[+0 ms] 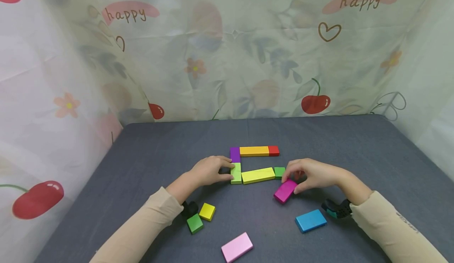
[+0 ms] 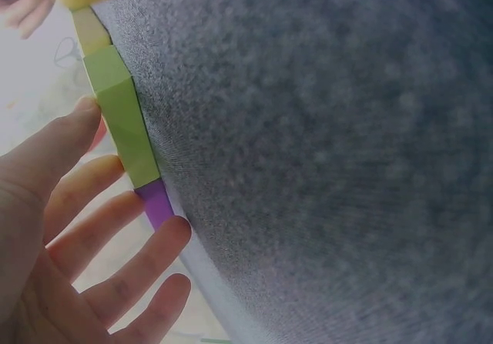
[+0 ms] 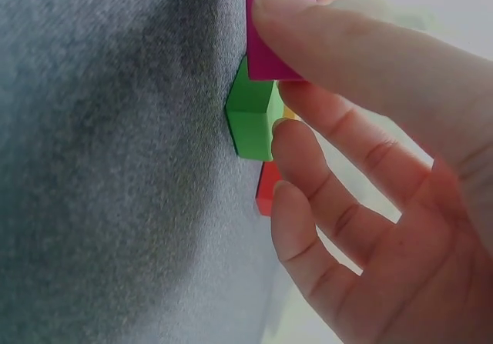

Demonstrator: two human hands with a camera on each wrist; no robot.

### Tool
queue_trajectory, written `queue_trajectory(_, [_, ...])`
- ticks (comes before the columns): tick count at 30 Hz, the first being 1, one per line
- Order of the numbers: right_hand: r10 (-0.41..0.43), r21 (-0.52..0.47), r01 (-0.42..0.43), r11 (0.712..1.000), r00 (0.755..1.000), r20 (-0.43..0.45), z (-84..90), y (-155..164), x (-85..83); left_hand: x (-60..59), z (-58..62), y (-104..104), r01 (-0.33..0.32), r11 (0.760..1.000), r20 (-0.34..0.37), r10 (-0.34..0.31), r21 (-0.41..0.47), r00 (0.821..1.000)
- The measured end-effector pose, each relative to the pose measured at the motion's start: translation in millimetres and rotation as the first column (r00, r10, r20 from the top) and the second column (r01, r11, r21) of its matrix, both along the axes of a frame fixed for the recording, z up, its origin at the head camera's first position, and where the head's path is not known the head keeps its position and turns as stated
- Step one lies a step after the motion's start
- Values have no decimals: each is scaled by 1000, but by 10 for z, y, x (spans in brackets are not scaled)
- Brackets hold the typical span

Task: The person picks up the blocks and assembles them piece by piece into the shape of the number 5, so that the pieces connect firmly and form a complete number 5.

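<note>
Left hand rests spread fingers on the light green block; right hand pinches the magenta block.

A makeshift indoor play or recording corner, probably set up in a home, is showing here: a thin printed curtain with cherries, flowers, hearts and the word "happy" is hanging close around three sides as a backdrop. It is enclosing a table that is wearing a dark grey fabric cover. Small painted wooden blocks in many bright colours are lying scattered and lined up on the cloth, giving the spot the feel of a children's toy area rather than a workshop or office.
</note>
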State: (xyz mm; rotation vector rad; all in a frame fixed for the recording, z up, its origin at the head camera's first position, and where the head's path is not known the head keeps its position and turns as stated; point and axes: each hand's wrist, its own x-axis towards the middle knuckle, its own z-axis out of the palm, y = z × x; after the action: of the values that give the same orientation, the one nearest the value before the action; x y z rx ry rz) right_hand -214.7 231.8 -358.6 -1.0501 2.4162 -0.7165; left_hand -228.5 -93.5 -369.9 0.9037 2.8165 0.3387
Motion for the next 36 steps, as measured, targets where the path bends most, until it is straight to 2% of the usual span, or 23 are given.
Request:
queue_trajectory(22, [30, 36, -27, 999, 996, -82, -31, -132, -20, -4, -15, -1, -2, 1000, 1, 2, 5, 1000])
queue_trajectory(36, [-55, 12, 56, 998, 994, -92, -28, -82, 14, -6, -18, -6, 6, 1000, -6, -6, 11, 1000])
